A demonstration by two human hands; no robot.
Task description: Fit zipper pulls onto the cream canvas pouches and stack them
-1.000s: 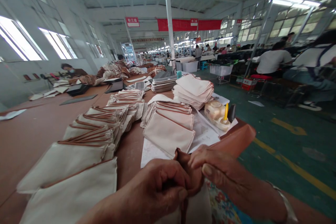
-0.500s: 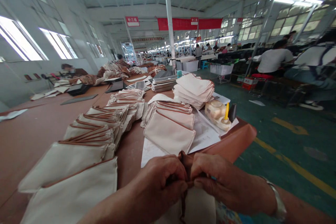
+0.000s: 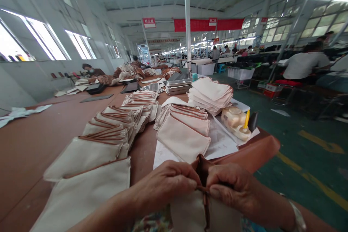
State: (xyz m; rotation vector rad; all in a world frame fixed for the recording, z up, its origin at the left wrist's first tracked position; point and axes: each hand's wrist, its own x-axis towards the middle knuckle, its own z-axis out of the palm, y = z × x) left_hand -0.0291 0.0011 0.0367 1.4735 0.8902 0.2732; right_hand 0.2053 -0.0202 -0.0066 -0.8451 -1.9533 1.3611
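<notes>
Both hands pinch the brown edge of a cream fabric piece with brown lining, low in front of me. My left hand grips it left of its central brown fold; my right hand, with a bracelet at the wrist, grips just right of it. Between them the brown material stands up in an opened pocket shape. Just beyond the hands lies a stack of pale pieces with brown edges on white paper. A long row of similar cream pieces fans out along the left. My fingers hide part of the held edge.
A brown-covered table spreads to the left, its corner at right. A plastic container with a yellow-handled tool stands near that corner, beside another pale stack. Grey panels lie farther back. Seated people work across the aisle at right.
My view has turned slightly left, so the scene sits farther right. The held piece's brown fold is spread wider, and both hands keep their pinch on it.
</notes>
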